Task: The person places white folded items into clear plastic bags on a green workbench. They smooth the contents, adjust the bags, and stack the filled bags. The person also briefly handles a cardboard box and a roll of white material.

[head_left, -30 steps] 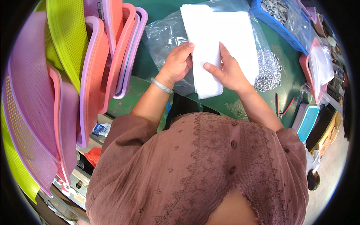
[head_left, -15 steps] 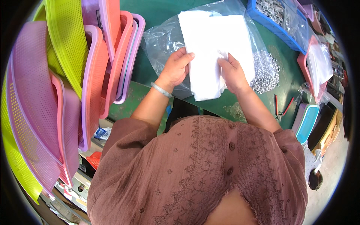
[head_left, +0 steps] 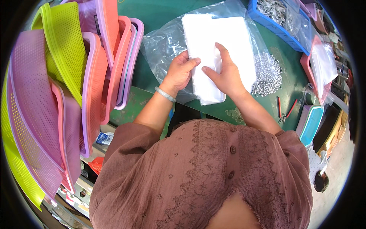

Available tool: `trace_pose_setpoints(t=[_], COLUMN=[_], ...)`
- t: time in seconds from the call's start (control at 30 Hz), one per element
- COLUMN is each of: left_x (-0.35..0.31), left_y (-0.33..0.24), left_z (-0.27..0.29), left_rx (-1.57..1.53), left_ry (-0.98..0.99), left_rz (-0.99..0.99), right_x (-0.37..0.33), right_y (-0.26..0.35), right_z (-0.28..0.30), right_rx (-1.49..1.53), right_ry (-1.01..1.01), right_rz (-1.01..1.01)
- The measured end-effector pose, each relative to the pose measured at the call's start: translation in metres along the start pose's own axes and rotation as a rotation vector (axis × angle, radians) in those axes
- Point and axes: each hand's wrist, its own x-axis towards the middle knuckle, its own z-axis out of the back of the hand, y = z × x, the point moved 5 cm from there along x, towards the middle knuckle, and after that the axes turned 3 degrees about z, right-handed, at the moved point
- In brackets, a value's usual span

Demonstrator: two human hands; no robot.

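In the head view, the right hand (head_left: 228,74) has been opened from a pinch; thumb and forefinger are now spread wide over a stack of white sheets (head_left: 202,42). Its left edge is gripped by the left hand (head_left: 179,72). The stack is laid on a clear plastic bag (head_left: 164,45) on the green table (head_left: 261,108).

I hold a narrow white stack (head_left: 207,88) lengthwise away from me, lower edges uneven, overlapping broader white sheets (head_left: 237,40).
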Motion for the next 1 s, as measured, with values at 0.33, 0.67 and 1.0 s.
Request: trace_pose_setpoints(t=[0.33,0.67,1.0], left_x=[0.001,-0.002,-0.027], left_y=[0.003,-0.003,-0.019], left_z=[0.001,0.005,0.018], left_rx=[-0.012,-0.01,0.098], left_ry=[-0.001,-0.061,-0.158], left_rz=[0.026,-0.022,-0.059], right_x=[0.001,-0.001,-0.007], right_y=[-0.001,0.037,0.027], right_z=[0.007,0.035,-0.038], right_rx=[0.077,-0.453,0.045], right_ry=[0.01,-0.226,0.182], right_rz=[-0.118,0.478,0.315])
